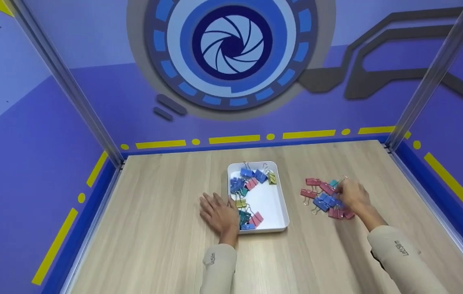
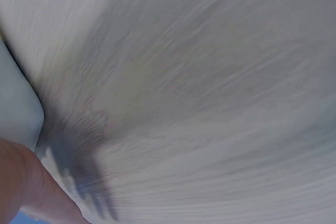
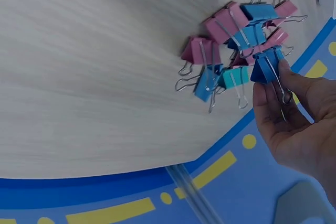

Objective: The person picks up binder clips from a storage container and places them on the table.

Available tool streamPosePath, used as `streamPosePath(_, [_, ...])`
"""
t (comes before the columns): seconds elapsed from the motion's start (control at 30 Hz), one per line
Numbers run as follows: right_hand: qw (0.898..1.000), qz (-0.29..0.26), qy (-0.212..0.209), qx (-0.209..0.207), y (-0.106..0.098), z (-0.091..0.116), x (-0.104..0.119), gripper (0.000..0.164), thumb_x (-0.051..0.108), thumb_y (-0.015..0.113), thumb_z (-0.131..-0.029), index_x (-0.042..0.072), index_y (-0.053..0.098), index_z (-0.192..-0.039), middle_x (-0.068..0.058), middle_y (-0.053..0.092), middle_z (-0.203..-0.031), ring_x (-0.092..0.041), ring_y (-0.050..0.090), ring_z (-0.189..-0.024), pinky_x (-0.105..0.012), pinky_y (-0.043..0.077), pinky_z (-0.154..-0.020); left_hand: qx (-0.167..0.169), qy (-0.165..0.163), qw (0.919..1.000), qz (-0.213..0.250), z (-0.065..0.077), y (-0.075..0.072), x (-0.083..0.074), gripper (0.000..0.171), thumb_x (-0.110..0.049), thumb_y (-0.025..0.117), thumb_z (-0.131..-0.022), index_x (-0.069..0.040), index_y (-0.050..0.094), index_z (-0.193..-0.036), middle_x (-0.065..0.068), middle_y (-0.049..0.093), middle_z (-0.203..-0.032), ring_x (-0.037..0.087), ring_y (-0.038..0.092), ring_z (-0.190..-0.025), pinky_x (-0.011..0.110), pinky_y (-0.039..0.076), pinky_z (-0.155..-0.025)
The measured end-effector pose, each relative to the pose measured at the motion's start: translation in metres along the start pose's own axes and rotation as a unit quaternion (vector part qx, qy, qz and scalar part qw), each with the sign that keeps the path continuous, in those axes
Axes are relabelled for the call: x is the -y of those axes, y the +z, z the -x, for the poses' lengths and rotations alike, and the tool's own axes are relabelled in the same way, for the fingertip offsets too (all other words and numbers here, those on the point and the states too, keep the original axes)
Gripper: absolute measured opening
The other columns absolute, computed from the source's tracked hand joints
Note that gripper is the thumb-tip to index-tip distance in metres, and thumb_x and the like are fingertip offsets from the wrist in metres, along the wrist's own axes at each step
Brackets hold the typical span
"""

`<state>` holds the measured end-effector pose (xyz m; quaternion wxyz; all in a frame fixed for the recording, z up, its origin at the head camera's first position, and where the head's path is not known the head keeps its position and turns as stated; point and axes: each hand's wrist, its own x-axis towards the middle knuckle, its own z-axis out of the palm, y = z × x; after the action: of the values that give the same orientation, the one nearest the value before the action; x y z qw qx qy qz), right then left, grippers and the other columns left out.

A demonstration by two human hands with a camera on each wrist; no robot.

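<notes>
My right hand (image 1: 353, 195) is over a loose pile of binder clips on the table. In the right wrist view its thumb and fingers pinch a blue binder clip (image 3: 266, 66) at the edge of that pile. Around it lie pink binder clips (image 3: 201, 51), other blue ones and a teal binder clip (image 3: 234, 77). My left hand (image 1: 220, 214) rests on the table, fingers spread, against the left side of a white tray (image 1: 270, 204). Blue, pink, green and yellow binder clips lie in the tray, mostly along its left side and far end.
The wooden table (image 1: 162, 228) carries the tray near its middle and the pile to the right. Blue-purple panels (image 1: 105, 90) with yellow markings wall in the back and both sides. Metal posts (image 1: 427, 81) stand at the back corners.
</notes>
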<state>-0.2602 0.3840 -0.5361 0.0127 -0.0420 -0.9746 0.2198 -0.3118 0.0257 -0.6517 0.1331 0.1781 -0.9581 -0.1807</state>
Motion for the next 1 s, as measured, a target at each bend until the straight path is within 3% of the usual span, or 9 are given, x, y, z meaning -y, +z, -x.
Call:
streamPosePath(0.3, [0.995,0.022,0.045,0.081,-0.016,0.012,-0.035,0.021,0.002,0.08,-0.079,-0.01,0.074,-0.096,-0.027,0.074,-0.095,-0.03,0.069,-0.078,-0.052,0.058,-0.071,-0.003,-0.006,1.0,-0.004,0.005,0.003,0.002,0.065,-0.05,0.045,-0.105,-0.009,0.044,-0.155,0.019,0.027,-0.168,0.039,0.022,-0.157,0.058,0.023,-0.125])
streamPosePath(0.47, [0.992,0.022,0.064,0.104,-0.016,0.018,-0.048,0.016,0.0,0.08,-0.078,-0.008,0.072,-0.091,-0.023,0.073,-0.089,-0.028,0.064,-0.075,-0.05,0.057,-0.068,-0.014,-0.001,0.9999,-0.007,0.004,0.004,-0.002,0.064,-0.051,0.044,-0.105,-0.009,0.046,-0.154,0.019,0.03,-0.167,0.039,0.025,-0.156,0.058,0.025,-0.125])
streamPosePath(0.67, [0.991,0.025,0.078,0.101,-0.011,0.016,-0.052,0.013,-0.005,0.075,-0.075,-0.007,0.069,-0.086,-0.019,0.068,-0.082,-0.028,0.059,-0.073,-0.045,0.054,-0.063,-0.015,-0.001,0.9998,-0.013,0.001,0.0,-0.003,0.064,-0.051,0.044,-0.105,-0.01,0.046,-0.154,0.019,0.03,-0.167,0.039,0.025,-0.156,0.057,0.025,-0.125])
streamPosePath(0.83, [0.987,0.017,0.081,0.141,-0.012,0.012,-0.05,0.008,-0.008,0.069,-0.079,-0.002,0.065,-0.077,-0.007,0.058,-0.071,-0.019,0.054,-0.064,-0.029,0.044,-0.054,-0.013,-0.001,0.9998,-0.017,-0.001,-0.002,-0.003,0.064,-0.051,0.044,-0.105,-0.01,0.044,-0.155,0.018,0.029,-0.167,0.038,0.024,-0.157,0.056,0.024,-0.126])
streamPosePath(1.0, [0.983,0.024,0.083,0.164,-0.007,0.01,-0.052,0.014,-0.009,0.069,-0.081,0.0,0.061,-0.073,-0.005,0.054,-0.068,-0.017,0.052,-0.061,-0.026,0.041,-0.051,-0.016,0.0,0.9995,-0.029,0.0,0.001,-0.002,0.064,-0.051,0.044,-0.105,-0.011,0.046,-0.154,0.018,0.031,-0.167,0.038,0.026,-0.156,0.056,0.025,-0.126])
